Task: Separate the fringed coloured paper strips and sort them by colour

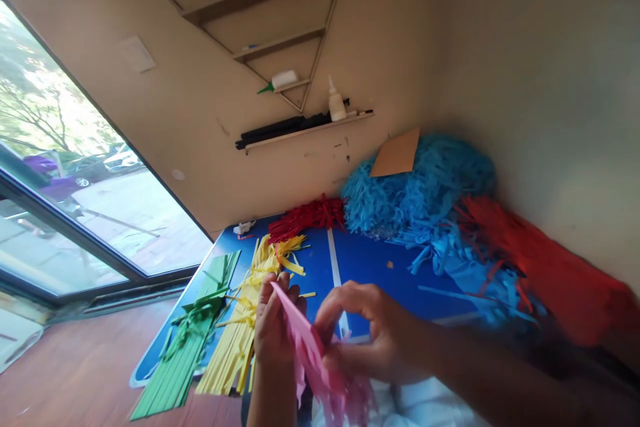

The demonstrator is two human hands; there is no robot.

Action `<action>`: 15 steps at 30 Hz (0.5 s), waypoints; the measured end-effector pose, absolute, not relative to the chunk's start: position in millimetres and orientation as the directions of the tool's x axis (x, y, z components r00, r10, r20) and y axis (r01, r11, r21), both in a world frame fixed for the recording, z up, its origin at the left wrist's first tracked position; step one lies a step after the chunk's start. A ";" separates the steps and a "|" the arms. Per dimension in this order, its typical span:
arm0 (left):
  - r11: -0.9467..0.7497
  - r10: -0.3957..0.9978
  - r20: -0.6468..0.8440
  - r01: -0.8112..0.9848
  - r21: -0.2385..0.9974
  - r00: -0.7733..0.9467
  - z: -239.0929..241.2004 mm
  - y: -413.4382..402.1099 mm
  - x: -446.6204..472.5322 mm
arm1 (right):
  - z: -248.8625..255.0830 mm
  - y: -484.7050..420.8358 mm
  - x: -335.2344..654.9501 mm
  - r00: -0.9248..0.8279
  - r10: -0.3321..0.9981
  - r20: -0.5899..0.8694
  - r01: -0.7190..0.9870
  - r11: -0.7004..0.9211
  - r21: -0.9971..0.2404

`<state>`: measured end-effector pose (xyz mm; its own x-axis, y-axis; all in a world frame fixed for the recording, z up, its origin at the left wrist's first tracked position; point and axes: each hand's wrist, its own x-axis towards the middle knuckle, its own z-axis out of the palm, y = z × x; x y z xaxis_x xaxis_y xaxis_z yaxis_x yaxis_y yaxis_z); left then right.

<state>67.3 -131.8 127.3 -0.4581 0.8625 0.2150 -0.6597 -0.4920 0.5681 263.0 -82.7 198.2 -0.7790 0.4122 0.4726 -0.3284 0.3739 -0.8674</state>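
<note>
A left hand [273,320] and right hand [387,333] grip fringed pink paper [307,347] between them, yellow strips [231,355] beside the left; a hard tug, I'd judge, could tear it.

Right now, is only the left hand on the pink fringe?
No, the right hand pinches the pink fringe between thumb and finger, and the left hand holds it too.
</note>
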 end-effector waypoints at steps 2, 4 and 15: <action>-0.491 0.866 0.226 -0.676 0.550 -0.446 126.2 -134.8 70.3 | 199.0 -86.2 263.5 -0.777 0.421 0.469 -0.343 0.343 -0.875; -0.487 0.872 0.249 -0.691 0.534 -0.422 126.4 -137.9 73.1 | 198.0 -88.8 263.9 -0.780 0.425 0.459 -0.350 0.311 -0.884; -0.452 0.891 0.286 -0.741 0.497 -0.352 130.5 -147.1 77.7 | 198.8 -99.9 266.3 -0.794 0.429 0.431 -0.352 0.254 -0.901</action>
<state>77.7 -147.1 130.5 -0.3518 0.8914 0.2858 -0.7406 -0.4517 0.4974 266.3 -99.9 198.8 -0.7936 0.4294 0.4310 -0.3519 0.2539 -0.9009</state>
